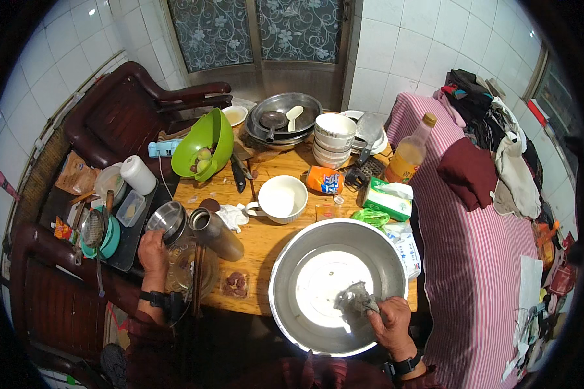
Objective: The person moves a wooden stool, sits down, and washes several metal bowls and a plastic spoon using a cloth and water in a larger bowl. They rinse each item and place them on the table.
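A small stainless steel bowl point(169, 217) is held by its near rim in my left hand point(154, 252). Under and beside that hand lie a clear glass dish point(180, 265) and a pair of wooden chopsticks point(199, 277). My right hand point(393, 323) pinches a wet grey cloth point(354, 297) over the right side of a large metal basin point(292, 311). Part of the cloth dips into water in the basin. Just right of the small bowl, a metal thermos flask point(219, 236) leans with its mouth uncovered.
A white mug point(283, 199), an orange soda can point(325, 180) lying over, stacked bowls point(335, 138) and a tissue box point(388, 199) occupy the wooden table point(258, 282). A knife point(238, 175) lies by the green colander point(221, 141). Right stands a bottle point(410, 150); left, wooden chairs point(112, 107).
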`<state>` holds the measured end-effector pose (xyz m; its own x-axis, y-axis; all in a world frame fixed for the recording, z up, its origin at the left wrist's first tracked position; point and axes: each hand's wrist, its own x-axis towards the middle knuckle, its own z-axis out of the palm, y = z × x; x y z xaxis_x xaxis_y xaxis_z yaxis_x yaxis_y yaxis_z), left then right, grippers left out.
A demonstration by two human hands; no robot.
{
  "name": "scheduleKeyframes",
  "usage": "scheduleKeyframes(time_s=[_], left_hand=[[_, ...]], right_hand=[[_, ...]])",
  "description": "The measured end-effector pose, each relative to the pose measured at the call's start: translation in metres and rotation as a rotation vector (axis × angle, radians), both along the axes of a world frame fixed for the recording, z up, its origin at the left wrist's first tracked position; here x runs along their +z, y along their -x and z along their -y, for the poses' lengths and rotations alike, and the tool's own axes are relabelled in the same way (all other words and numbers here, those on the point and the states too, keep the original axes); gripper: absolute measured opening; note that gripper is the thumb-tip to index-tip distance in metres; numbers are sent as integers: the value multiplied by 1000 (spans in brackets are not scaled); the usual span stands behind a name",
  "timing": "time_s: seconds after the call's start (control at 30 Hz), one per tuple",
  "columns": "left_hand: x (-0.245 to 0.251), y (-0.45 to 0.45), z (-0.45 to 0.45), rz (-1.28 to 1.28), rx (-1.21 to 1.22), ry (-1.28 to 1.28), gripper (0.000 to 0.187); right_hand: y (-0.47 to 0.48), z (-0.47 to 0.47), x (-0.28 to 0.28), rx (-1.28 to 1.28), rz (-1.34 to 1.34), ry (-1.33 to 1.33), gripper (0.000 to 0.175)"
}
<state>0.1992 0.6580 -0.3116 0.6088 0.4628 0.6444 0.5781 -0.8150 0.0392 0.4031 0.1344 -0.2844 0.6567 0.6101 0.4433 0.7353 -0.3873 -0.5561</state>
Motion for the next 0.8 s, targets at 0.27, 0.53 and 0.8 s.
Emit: scheduleKeyframes(time_s=[0.27,0.53,0.8], left_hand=[[-9,13,6,-82,-42,192,24],[9,40,29,265,-108,441,31],[8,102,117,321,-256,679,20]], right_hand=[[1,4,-3,15,63,54,17],[1,4,2,48,-39,100,25],[-9,9,30,136,-248,46,29]])
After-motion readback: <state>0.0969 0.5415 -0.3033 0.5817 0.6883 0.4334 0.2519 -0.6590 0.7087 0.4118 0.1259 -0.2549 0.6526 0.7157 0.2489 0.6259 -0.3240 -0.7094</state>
